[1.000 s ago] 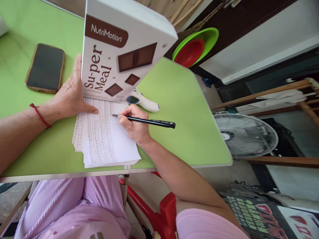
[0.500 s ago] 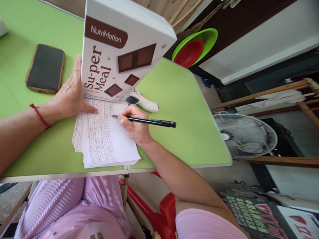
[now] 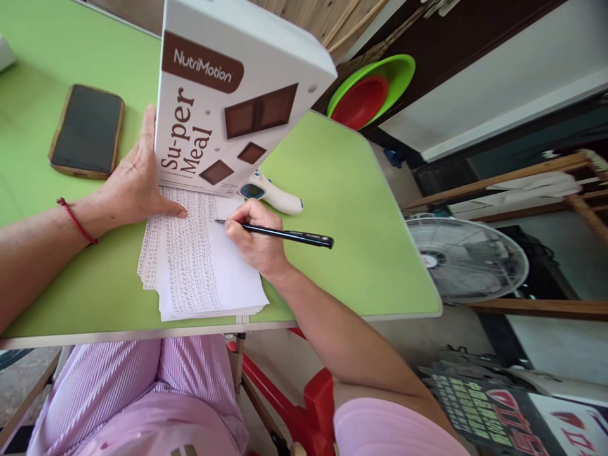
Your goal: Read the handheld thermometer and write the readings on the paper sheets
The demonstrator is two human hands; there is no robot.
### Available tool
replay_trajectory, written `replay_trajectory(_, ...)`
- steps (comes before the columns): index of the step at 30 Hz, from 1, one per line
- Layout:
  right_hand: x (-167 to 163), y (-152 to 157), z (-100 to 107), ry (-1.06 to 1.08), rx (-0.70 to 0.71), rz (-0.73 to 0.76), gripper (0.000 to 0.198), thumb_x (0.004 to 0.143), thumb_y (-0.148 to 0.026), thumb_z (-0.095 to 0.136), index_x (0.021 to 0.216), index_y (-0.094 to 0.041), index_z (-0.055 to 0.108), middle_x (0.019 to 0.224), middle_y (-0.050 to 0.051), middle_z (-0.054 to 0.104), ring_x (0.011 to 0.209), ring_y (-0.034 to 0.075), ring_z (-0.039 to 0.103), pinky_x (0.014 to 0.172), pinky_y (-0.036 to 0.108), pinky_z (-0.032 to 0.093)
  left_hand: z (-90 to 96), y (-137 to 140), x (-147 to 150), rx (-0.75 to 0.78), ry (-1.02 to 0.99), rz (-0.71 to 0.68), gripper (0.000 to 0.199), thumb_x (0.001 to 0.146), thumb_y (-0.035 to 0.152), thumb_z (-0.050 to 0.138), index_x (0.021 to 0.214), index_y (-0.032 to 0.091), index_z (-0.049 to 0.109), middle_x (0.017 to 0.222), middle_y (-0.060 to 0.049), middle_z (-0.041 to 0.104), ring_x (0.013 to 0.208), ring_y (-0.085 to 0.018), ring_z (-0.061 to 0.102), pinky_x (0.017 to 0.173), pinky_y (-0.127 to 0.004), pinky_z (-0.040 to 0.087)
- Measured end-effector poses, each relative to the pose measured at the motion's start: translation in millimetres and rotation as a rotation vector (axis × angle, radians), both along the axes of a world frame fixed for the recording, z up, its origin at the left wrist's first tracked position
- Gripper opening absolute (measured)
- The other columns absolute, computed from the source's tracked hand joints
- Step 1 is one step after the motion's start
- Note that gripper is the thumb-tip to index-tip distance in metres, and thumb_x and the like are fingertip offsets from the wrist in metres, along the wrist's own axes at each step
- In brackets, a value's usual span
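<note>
A black pen [image 3: 280, 234] is gripped in the closed fingers of the right hand [image 3: 254, 240], its tip apparently touching the paper stack [image 3: 199, 278]. The left hand [image 3: 130, 183] is laid flat, thumb on the stack, fingers hidden behind the box [image 3: 228, 95].

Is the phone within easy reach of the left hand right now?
Probably yes: the left hand rests on the paper stack beside the box, and the phone lies just beyond it on bare table.
</note>
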State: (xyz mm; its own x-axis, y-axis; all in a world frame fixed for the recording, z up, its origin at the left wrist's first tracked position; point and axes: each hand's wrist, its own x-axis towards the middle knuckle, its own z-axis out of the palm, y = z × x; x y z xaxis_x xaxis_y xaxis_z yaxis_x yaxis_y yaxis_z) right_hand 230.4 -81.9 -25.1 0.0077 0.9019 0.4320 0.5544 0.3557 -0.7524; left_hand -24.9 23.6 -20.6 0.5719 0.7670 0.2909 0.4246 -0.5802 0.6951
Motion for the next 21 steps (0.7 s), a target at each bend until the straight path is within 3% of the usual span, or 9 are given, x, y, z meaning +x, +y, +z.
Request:
replay_trajectory(10, 2.2, -0.3, -2.4, 0.072, -0.009, -0.042, 0.016, 0.078, -0.032, 0.062, 0.068, -0.025, 0.052, 0.06, -0.004, 0.054, 0.055, 0.012, 0.045, 0.052, 0.027, 0.042, -6.3, 2.6, -2.1, 0.024, -0.019, -0.009, 0.163, 0.066, 0.077, 0.094, 0.174, 0.026, -0.018, 0.183, -0.012, 0.015, 0.166, -0.054, 0.016, 0.133, -0.076, 0.025)
replay_trajectory(16, 6.7, 0.9, -6.7, 0.052, -0.012, -0.04, 0.02, 0.08, -0.03, 0.068, 0.07, -0.026, 0.052, 0.061, -0.005, 0.053, 0.055, 0.012, 0.045, 0.053, 0.028, 0.044, -6.5, 2.9, -1.7, 0.021, -0.026, -0.004, 0.162, 0.063, 0.07, 0.099, 0.175, 0.036, -0.014, 0.182, -0.01, 0.017, 0.167, -0.053, 0.015, 0.136, -0.07, 0.025)
replay_trajectory(21, 5.2, 1.9, -6.3, 0.08, 0.007, -0.023, 0.021, 0.08, -0.033, 0.068, 0.069, -0.025, 0.052, 0.059, -0.005, 0.052, 0.052, 0.011, 0.044, 0.05, 0.027, 0.042, -6.5, 3.6, -1.9, 0.008, -0.034, -0.006, 0.164, 0.062, 0.071, 0.099, 0.174, 0.035, -0.016, 0.182, -0.009, 0.019, 0.167, -0.053, 0.013, 0.136, -0.072, 0.023)
